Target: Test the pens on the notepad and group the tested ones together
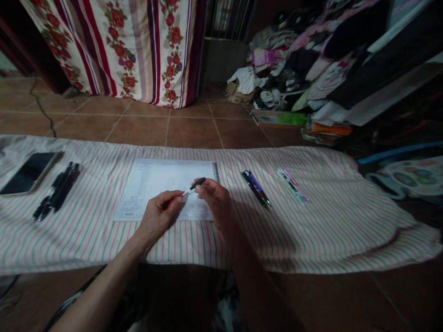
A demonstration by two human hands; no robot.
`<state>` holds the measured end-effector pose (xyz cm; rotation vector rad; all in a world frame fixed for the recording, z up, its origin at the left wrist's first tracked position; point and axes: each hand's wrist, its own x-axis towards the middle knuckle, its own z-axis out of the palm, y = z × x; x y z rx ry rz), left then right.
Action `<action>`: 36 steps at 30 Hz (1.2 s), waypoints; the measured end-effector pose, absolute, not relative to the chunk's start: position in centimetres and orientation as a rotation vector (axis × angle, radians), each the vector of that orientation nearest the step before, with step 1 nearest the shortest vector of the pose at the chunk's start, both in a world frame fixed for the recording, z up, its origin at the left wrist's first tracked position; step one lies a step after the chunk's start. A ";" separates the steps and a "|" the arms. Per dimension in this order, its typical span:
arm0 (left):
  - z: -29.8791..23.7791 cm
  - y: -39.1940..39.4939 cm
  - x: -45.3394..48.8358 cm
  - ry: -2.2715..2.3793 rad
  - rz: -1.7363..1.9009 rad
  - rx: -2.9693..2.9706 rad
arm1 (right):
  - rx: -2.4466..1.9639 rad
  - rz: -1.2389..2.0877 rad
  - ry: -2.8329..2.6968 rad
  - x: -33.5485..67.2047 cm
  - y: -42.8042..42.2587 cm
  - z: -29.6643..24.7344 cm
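Above the spiral notebook (166, 173), I hold a slim pen (197, 183) slanted between both hands. My left hand (161, 210) is closed on its lower end, where a bit of red shows at the fingertips. A short white stretch lies between the two hands. Thumb and fingers of my right hand (216, 198) pinch the dark upper end. Whether the dark part and the white part are joined I cannot tell. The notebook lies flat with its coil on the right and faint print on the page.
Right of the notebook lie several dark pens (256, 189) and some pale pens (293, 185). To the left are several black pens (57, 191) and a phone (29, 173). A striped cloth (311, 240) covers the table. Clothes (294, 64) are heaped beyond, by a floral curtain (138, 46).
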<state>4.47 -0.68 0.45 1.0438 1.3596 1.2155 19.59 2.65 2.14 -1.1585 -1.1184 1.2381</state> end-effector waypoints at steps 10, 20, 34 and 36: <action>0.2 -0.5 4.1 1.342 1.198 1.138 | -1.153 1.288 -1.213 19.1 2.5 1.6; 0.5 -0.3 3.7 1.421 1.167 1.299 | -1.136 1.291 -1.228 18.5 2.3 1.5; 0.5 -0.3 3.4 1.390 1.154 1.526 | -1.179 1.188 -1.363 18.6 2.3 1.3; 0.5 -0.3 3.4 1.389 1.155 1.533 | -1.164 1.191 -1.369 18.5 2.2 1.3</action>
